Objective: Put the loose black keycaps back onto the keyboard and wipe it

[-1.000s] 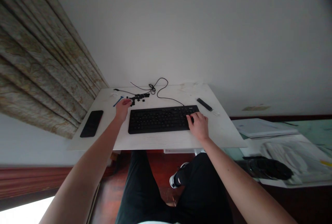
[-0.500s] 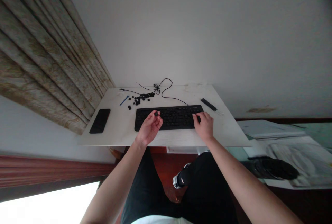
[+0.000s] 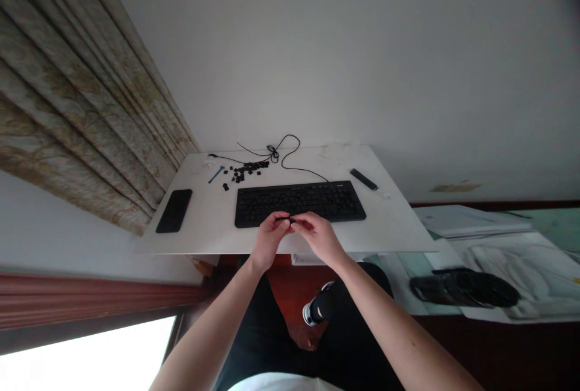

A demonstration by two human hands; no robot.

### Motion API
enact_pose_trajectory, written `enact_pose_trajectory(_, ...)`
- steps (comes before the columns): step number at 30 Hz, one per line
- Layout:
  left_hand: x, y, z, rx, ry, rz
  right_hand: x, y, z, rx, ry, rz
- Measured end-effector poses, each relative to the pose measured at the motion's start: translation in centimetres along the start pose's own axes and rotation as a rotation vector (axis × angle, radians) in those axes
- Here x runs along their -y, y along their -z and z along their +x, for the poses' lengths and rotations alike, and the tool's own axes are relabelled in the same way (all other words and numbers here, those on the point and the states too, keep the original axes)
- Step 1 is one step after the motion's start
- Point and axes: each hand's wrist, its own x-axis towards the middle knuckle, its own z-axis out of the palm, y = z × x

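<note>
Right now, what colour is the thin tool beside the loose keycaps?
Blue: the thin tool shows best in the head view.

That tiny dark bit [image 3: 291, 220] between the left hand [image 3: 270, 237] and right hand [image 3: 318, 237] is too small to identify; keyboard [image 3: 299, 200] legends unreadable, forearms [image 3: 217, 330] cut off at bottom.

Black keycap [image 3: 290, 220], small, pinched between left hand [image 3: 270, 235] and right hand [image 3: 319, 237], over near edge of black keyboard [image 3: 299, 202]; tilt indiscernible.

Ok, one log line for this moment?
left hand: pinching keycap | right hand: same keycap | keyboard: on desk | loose keycaps: behind it
</note>
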Motion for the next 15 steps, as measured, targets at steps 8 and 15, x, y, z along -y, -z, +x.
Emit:
enact_pose_trajectory(8, -0.2, 1.5, -0.1, 0.018, -0.088, 0.372, -0.9, -0.4, 0.0, -0.02, 0.01, -0.058)
enact_pose_trajectory(15, -2.9, 7.1, 1.4, -0.239, -0.546, 1.187, -1.6, -0.6, 2.9, -0.012, -0.089, -0.122)
